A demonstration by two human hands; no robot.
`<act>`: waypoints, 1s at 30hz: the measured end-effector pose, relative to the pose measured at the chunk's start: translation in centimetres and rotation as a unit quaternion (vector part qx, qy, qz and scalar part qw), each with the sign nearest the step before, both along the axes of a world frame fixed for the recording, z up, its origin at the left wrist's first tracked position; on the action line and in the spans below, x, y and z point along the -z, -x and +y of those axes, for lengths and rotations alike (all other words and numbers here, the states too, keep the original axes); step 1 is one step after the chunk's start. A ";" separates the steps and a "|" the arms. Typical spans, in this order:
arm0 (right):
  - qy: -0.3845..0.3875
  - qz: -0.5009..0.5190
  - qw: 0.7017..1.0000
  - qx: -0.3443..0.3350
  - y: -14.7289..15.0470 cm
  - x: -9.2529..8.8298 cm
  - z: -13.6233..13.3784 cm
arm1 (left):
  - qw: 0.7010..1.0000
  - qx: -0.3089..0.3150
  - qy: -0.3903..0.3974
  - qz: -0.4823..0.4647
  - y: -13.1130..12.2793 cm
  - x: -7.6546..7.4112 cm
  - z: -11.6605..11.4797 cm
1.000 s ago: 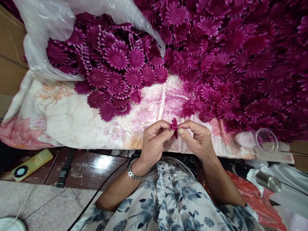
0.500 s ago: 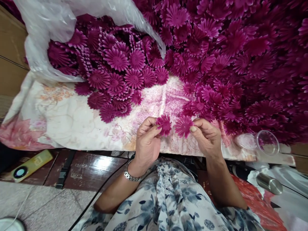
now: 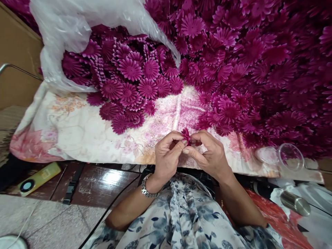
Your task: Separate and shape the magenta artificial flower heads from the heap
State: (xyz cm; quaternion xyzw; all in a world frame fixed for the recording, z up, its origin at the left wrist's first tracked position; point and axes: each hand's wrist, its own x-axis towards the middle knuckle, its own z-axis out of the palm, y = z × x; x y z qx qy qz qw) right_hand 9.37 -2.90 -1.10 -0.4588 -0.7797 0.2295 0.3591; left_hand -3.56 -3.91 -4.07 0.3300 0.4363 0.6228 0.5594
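Note:
My left hand [image 3: 169, 148], with a metal-banded watch [image 3: 149, 186] on its wrist, is closed in a pinch on a magenta artificial flower layer [image 3: 185, 134]. The petals there stand bunched and edge-on, so I cannot tell whether one or two layers are between the hands. From the other side my right hand [image 3: 207, 150] has its curled fingers against the same petals, its thumb bent beneath them. Fingertips hide part of the flower. Both hands are just above the front edge of the flowered cloth [image 3: 85, 135].
A large heap of magenta flower layers [image 3: 249, 69] covers the right and back. More flowers [image 3: 129, 69] spill from a clear plastic bag [image 3: 62, 31] at left. A clear plastic cup [image 3: 291, 157] stands front right, above a metal cylinder [image 3: 295, 203]. A yellow device [image 3: 40, 179] lies lower left.
My hands have come together from holding two separate, spread flower layers. The petals between them are now bunched and edge-on. The view has shifted slightly.

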 end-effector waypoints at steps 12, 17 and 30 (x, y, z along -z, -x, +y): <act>0.031 0.054 0.998 0.016 -0.5 0.6 -0.2 | 0.996 0.002 -0.061 0.058 0.1 0.5 -0.2; 0.070 0.089 0.993 0.035 -0.3 0.2 -0.2 | 0.989 0.010 -0.081 0.127 0.1 0.0 -0.3; -0.145 -0.060 0.936 0.316 -6.0 1.2 1.9 | 0.990 -0.072 0.056 -0.107 1.2 -1.1 0.9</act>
